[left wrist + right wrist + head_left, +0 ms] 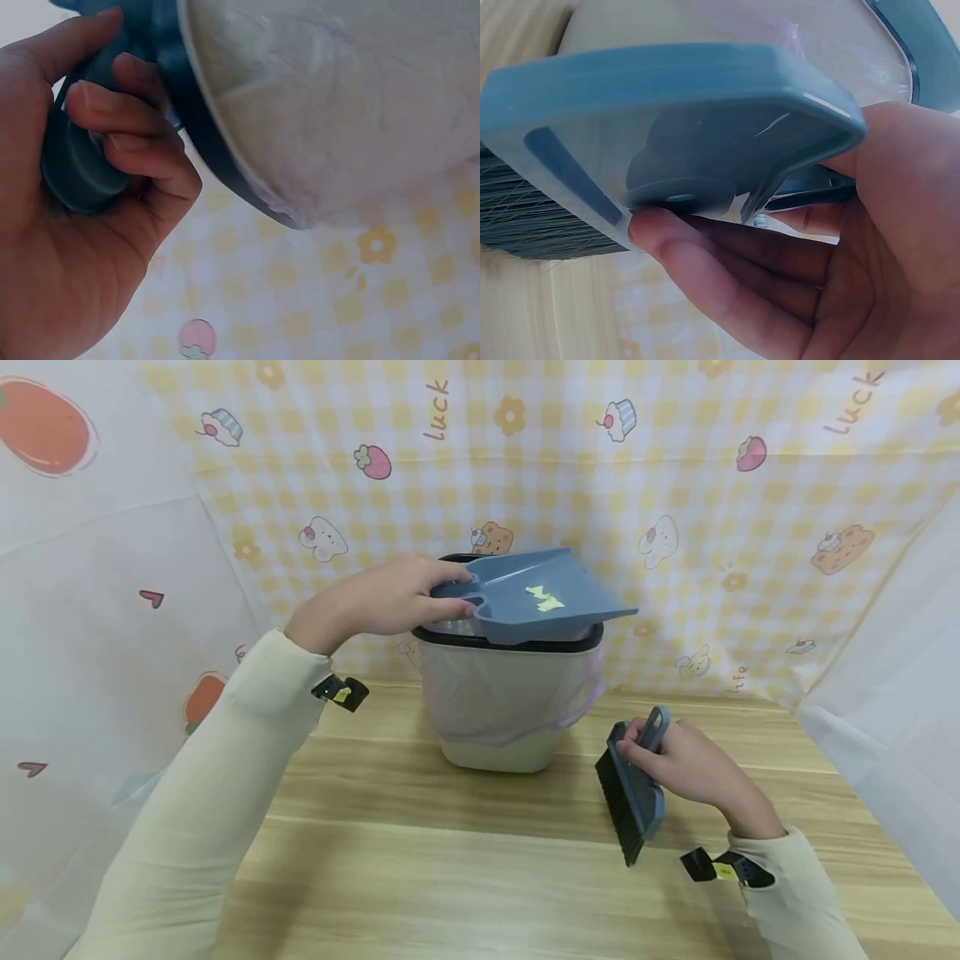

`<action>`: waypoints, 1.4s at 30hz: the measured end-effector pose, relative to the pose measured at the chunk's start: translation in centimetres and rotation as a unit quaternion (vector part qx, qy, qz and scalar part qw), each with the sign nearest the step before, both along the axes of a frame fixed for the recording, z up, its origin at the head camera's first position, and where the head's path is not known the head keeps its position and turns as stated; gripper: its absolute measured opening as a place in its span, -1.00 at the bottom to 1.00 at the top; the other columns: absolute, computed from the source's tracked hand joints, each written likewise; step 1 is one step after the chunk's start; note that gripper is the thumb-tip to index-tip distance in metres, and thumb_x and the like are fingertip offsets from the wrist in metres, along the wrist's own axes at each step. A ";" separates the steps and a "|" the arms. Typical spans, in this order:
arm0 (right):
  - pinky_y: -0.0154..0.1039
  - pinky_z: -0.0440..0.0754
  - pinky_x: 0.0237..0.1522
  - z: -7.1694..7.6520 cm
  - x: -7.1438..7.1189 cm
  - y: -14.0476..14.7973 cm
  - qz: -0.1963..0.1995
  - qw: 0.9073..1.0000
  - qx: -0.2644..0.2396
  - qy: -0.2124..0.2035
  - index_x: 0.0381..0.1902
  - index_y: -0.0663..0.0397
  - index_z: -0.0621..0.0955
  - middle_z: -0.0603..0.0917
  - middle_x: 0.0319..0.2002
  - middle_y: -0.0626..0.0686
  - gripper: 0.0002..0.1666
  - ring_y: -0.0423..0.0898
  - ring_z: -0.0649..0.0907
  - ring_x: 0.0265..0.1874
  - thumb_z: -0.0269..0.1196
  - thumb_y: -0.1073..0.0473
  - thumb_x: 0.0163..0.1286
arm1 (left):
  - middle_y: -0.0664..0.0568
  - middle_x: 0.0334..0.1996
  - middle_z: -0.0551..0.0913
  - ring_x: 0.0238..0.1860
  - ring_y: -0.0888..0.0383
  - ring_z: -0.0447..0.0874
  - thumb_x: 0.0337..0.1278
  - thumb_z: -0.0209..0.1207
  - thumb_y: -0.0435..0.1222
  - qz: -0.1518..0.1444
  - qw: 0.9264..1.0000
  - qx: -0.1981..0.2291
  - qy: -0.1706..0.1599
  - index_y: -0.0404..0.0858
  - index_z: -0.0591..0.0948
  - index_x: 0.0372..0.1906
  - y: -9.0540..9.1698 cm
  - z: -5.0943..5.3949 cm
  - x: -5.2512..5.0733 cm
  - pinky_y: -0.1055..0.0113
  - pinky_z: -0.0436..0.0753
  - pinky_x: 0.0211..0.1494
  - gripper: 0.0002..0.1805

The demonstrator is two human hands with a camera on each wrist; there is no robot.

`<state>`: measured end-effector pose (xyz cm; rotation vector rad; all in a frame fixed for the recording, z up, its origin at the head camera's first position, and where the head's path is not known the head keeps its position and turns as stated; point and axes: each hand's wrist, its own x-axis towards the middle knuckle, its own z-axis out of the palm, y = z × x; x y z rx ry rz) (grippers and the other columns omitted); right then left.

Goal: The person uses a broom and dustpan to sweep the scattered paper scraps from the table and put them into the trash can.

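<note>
My left hand point(401, 597) grips the handle of a blue dustpan point(525, 581), which is held over the top of a cream trash bin point(495, 693). Several yellow paper scraps point(550, 603) lie on the pan. In the left wrist view, fingers curl round the handle point(79, 169) beside the bin's dark rim point(202, 120). Off to the right of the bin, my right hand point(690, 764) holds a blue hand brush point(641, 793) by its handle, its dark bristles point(618, 806) pointing left and down. The right wrist view shows the brush's blue body point(667, 82) close up.
A translucent bag point(510, 718) with a purplish edge lines the bin and hangs over its outside. Under everything is a wood-grain table point(420, 877). Behind it hangs a yellow checked cloth point(705, 510), with a white sheet point(97, 577) on the left.
</note>
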<state>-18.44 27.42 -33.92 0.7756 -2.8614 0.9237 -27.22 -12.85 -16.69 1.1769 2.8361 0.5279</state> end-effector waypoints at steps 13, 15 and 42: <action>-0.27 0.40 -0.56 0.0 0.0 0.0 -0.005 1.000 -0.001 0.004 -0.30 -0.03 0.64 0.35 -0.65 -0.27 -0.76 -0.30 0.35 -0.70 0.27 0.14 0.69 | -0.15 0.03 0.69 0.08 -0.08 0.60 0.68 0.16 -0.09 0.036 0.999 -0.010 0.011 -0.36 0.63 0.36 -0.5 -0.8 -1.8 0.00 0.50 0.25 -0.53; -0.27 0.40 -0.56 0.0 0.0 0.0 -0.005 1.000 0.000 0.004 -0.30 -0.03 0.64 0.35 -0.65 -0.27 -0.76 -0.30 0.35 -0.70 0.27 0.14 0.69 | -0.19 0.06 0.69 0.09 -0.10 0.61 0.68 0.15 -0.10 0.046 0.998 -0.023 0.019 -0.37 0.63 0.35 -0.6 -0.8 -1.9 -0.02 0.51 0.25 -0.52; -0.26 0.39 -0.54 -0.2 0.0 0.0 -0.005 1.000 0.003 0.005 -0.31 -0.09 0.61 0.35 -0.65 -0.27 -0.75 -0.29 0.35 -0.69 0.27 0.12 0.69 | -0.26 -0.23 0.73 -0.34 -0.22 0.76 0.40 0.47 -0.33 -0.005 0.877 -0.049 0.478 -0.41 0.65 0.28 -0.3 -2.3 0.2 -0.04 0.73 -0.23 -0.54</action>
